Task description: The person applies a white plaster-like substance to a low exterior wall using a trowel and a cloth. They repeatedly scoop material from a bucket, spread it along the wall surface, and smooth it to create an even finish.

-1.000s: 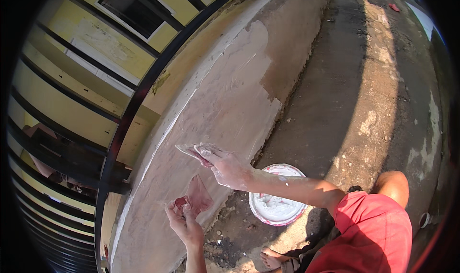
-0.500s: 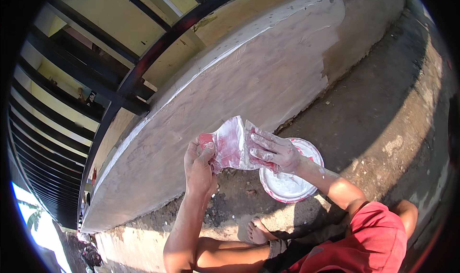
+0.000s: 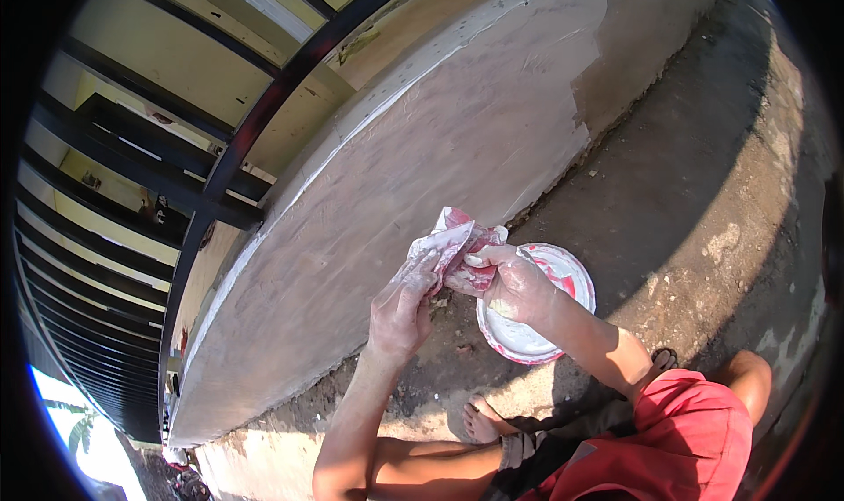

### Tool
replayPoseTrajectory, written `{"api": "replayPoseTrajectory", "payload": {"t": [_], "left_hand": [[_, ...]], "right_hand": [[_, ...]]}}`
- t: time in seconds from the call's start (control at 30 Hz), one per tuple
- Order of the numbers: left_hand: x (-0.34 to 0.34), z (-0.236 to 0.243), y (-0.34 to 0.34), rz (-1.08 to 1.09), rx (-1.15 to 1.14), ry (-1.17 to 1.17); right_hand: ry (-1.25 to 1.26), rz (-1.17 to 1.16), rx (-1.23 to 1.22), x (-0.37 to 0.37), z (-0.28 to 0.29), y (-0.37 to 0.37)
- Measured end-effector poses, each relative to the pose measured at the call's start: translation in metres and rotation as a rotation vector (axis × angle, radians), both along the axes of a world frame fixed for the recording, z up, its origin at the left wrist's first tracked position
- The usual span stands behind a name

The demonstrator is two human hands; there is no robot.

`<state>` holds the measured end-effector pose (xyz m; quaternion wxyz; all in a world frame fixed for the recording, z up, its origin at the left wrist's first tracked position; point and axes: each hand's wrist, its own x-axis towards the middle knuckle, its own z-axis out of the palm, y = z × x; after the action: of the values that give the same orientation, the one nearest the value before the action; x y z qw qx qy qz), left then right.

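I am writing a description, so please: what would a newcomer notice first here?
Probably the white-smeared left hand and right hand, gripping pink scrapers near the centre. Partly behind the right hand stands a round bucket with white paste. A long wall runs beyond, with black railing at left.

– What do we count first?
– Our left hand (image 3: 400, 316) and our right hand (image 3: 523, 292), two in all.
– And after those?
– We make out two pink spreaders (image 3: 453, 248).
– Then what do we see?
– We see one round tub (image 3: 519, 356).
– Anything more?
– One low wall (image 3: 396, 202), one red garment (image 3: 686, 431), one black railing (image 3: 209, 204), whose many bars (image 3: 97, 194) we cannot number.
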<state>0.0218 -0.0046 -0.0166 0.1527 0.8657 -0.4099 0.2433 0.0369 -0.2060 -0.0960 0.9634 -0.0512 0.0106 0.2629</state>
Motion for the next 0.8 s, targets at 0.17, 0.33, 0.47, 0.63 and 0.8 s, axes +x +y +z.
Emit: {"api": "replayPoseTrajectory", "payload": {"t": [0.17, 0.33, 0.47, 0.63, 0.8], "left_hand": [[-0.011, -0.003, 0.022, 0.378, -0.176, 0.22], [-0.017, 0.002, 0.021, 0.521, -0.277, 0.213], [-0.019, 0.006, 0.015, 0.504, -0.319, 0.206], [-0.018, 0.007, 0.005, 0.49, -0.325, 0.245], [-0.021, -0.001, 0.02, 0.514, -0.382, 0.244]], "right_hand": [[-0.158, -0.237, -0.224, 0.025, 0.017, -0.065], [-0.599, -1.225, -1.059, 0.116, 0.057, -0.176], [-0.65, -1.63, -1.805, 0.193, 0.083, -0.242], [-0.513, -1.431, -2.318, 0.249, 0.095, -0.266], [-0.731, -1.19, -2.258, 0.207, 0.028, -0.177]]}}
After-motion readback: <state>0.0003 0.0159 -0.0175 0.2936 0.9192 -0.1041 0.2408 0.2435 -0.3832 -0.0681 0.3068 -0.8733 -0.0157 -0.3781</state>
